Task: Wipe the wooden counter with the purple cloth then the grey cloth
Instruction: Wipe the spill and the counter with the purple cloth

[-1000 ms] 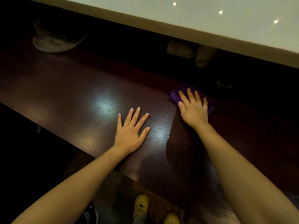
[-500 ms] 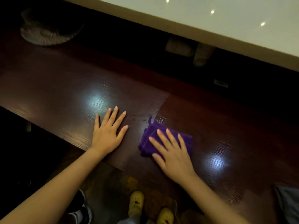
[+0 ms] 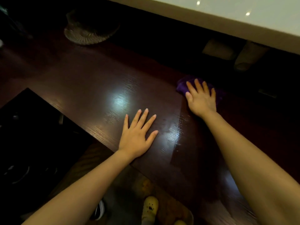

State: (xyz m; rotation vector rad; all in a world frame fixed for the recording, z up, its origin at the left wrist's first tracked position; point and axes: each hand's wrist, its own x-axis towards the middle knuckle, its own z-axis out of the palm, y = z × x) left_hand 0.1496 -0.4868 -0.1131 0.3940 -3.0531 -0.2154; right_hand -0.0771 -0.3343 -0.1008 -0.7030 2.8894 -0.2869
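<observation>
The dark wooden surface (image 3: 90, 88) runs diagonally from the upper left of the frame to the lower right, with two bright light reflections on its grain near the centre.

Left hand (image 3: 138, 135): laid palm down on the surface at the centre of the frame, close to the near edge. Its fingers (image 3: 142, 117) are spread and straight, gripping nothing.

Right hand (image 3: 201, 98): in the right-centre of the frame, toward the far edge of the surface, palm down on the purple cloth (image 3: 182, 86). The fingers are extended and slightly parted, pressing flat on the cloth rather than closed around it. The cloth is bunched beneath the hand, showing past the fingertips and along both sides of the hand.

A glossy, wet-looking band (image 3: 180, 137) lies on the surface between the two hands and reaches down toward the near edge.

A ribbed glass dish (image 3: 87, 36) stands on the surface in the upper left, well apart from both hands. A pale countertop (image 3: 227, 15) crosses the upper right corner.

Below the near edge, at the bottom centre of the frame, a yellow shoe (image 3: 150, 208) is visible on the floor. The grey cloth cannot be made out in this view.
</observation>
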